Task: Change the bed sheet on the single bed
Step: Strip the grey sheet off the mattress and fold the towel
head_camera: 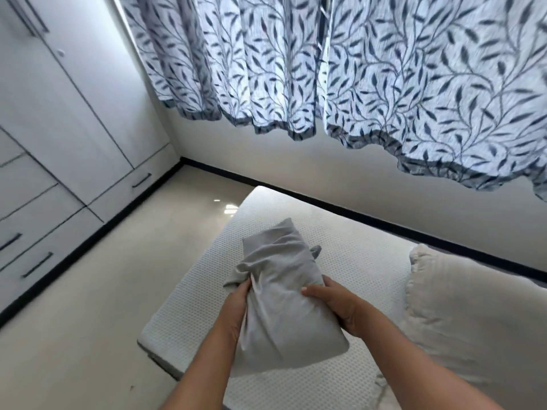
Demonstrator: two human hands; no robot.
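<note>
With the mattress (340, 250) stripped bare, the folded grey sheet (281, 297) is held just above it, ready to unfold. Left hand (236, 306) grips its left edge, right hand (334, 306) clamps the right; pillow (461, 306) parked aside on the bed, likely for clearance
</note>
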